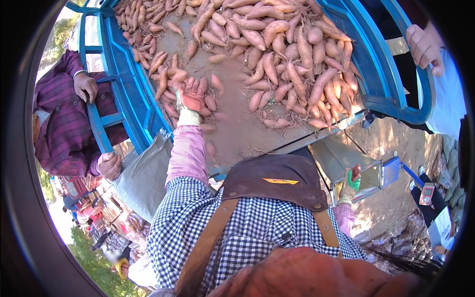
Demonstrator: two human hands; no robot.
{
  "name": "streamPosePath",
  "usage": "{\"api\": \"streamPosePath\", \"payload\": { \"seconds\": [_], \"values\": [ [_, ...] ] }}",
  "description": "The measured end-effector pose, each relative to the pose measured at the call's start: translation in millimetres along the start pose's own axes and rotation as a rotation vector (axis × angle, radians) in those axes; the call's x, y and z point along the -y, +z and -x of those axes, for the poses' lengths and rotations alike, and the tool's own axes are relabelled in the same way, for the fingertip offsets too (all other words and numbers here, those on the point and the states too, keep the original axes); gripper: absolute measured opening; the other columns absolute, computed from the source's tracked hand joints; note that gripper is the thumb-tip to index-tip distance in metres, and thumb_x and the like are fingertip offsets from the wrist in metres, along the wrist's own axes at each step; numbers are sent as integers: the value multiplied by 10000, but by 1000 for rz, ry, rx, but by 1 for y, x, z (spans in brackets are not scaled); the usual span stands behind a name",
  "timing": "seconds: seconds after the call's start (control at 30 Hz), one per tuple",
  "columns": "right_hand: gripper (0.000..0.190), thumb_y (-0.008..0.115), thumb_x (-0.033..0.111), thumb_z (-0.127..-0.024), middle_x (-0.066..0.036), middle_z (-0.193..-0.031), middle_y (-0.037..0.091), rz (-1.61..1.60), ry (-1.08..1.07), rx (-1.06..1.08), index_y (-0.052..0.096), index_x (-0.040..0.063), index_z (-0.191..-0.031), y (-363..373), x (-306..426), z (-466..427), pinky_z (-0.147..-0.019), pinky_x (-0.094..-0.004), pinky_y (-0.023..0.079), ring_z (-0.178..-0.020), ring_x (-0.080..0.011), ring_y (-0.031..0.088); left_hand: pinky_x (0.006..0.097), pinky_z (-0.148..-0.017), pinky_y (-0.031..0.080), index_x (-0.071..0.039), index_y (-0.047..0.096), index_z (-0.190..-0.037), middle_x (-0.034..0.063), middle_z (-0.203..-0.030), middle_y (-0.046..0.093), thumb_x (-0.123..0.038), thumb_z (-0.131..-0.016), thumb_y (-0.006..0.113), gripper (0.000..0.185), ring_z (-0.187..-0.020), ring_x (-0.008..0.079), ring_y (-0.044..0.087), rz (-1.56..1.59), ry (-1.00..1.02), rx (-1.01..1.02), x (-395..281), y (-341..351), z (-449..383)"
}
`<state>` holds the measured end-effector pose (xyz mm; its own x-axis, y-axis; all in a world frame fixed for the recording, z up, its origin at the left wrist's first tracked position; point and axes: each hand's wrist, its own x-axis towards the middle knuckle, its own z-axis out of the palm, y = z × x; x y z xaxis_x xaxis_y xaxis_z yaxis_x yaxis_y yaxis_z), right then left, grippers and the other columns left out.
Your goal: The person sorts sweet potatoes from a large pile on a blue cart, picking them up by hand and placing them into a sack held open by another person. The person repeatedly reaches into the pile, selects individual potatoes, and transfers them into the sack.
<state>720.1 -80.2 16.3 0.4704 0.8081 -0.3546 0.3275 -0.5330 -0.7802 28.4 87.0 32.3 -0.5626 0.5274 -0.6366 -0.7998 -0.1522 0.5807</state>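
Note:
My left hand (192,95), in a red-coated glove with a cream cuff, reaches over the bed of a blue cart. Its fingers are spread among several sweet potatoes (210,103) along the bed's left side, touching some of them; I see none gripped. Off to the right, outside the cart, is my right hand (349,183) in a green and cream glove. Something reddish brown shows at its fingertips, either glove coating or a held thing; I cannot tell which. Beside this hand is a metal-framed holder with a translucent plastic bag (343,157).
A large heap of sweet potatoes (293,59) covers the bed's far right. Blue metal rails (139,92) flank the bed. A grey woven sack (144,178) hangs at the left rail, where a person in a plaid shirt (61,115) stands. Another person's hand (425,48) holds the right rail. A scale display (426,194) stands right.

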Motion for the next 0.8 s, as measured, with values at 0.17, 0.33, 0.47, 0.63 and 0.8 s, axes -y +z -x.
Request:
{"api": "streamPosePath", "payload": {
  "seconds": [0.17,0.33,0.47,0.63,0.8],
  "values": [
    [559,660,97,-991,-163,-1492,535,-225,-326,265,443,-42,-1487,122,80,-31,-1123,-376,433,-1341,-247,547,337,-821,566,-124,550,-1383,78,-1106,685,-338,-1002,669,452,-927,235,669,-597,586,386,21,13,-100],
    [570,725,121,-952,-214,-1451,552,1,-914,341,501,-42,-1450,234,251,-63,-1130,-411,420,-1344,-339,540,494,-1015,491,-76,594,-1388,203,-1305,650,-413,-920,716,589,-1097,433,649,-1491,1474,234,82,167,-86],
    [741,762,336,-899,-267,-1577,400,345,-1252,186,467,83,-1531,322,343,-99,-1206,-531,300,-1459,-446,384,514,-1124,381,-85,557,-1436,218,-1402,592,-498,-943,615,646,-1257,490,528,-1608,1302,164,69,179,-128],
    [820,525,621,-947,-263,-1639,294,1044,-1131,161,373,147,-1599,385,359,-127,-1242,-614,114,-1532,-444,240,461,-1098,436,-139,588,-1394,166,-1374,623,-514,-1015,480,544,-1258,429,577,-1968,1219,-63,29,147,-162],
    [832,497,607,-963,-264,-1646,279,1151,-1117,203,349,94,-1602,391,369,-122,-1236,-633,103,-1538,-449,218,458,-1106,431,-126,568,-1416,175,-1409,600,-562,-1002,470,610,-1285,416,565,-2055,879,-253,-62,96,-193]
  ]
}}
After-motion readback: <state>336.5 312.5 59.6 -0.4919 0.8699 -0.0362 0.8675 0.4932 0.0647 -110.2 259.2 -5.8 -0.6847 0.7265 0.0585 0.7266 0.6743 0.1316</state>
